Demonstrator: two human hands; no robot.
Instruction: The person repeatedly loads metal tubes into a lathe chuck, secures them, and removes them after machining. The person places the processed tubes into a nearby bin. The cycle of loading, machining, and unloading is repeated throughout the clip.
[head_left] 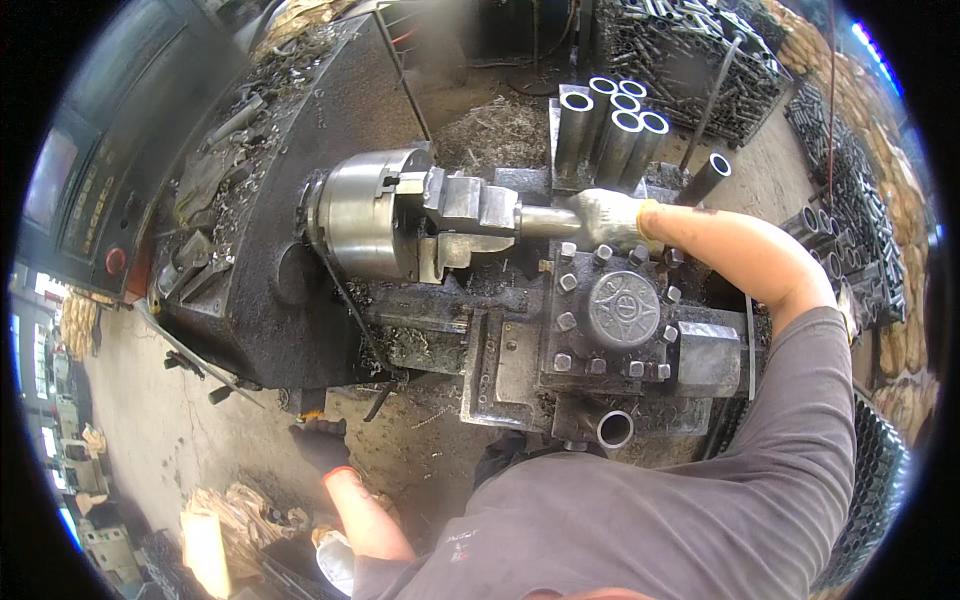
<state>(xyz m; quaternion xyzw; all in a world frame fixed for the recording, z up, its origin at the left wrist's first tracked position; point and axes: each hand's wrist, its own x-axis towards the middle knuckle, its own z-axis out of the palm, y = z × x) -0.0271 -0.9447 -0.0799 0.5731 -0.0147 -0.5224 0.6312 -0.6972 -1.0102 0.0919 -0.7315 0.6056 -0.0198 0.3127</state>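
Note:
My right hand [612,218], in a pale work glove with a yellow cuff, is closed around the outer end of a metal tube [548,222]. The tube's other end sits between the jaws of a lathe chuck [365,215]. Below the machine's front edge is my left hand [322,445], in a dark glove with a red cuff. A small orange-yellow piece [312,415] shows at its far side; its fingers blend into the dark, so their grip is unclear. The square tool post [622,310] stands just nearer than the right hand.
Several upright tubes [625,125] stand behind the chuck line, with a single tilted tube [712,175] to their right. Another tube [615,428] lies near my body. Metal shavings [490,135] and a crate of metal pieces [690,65] are at the back.

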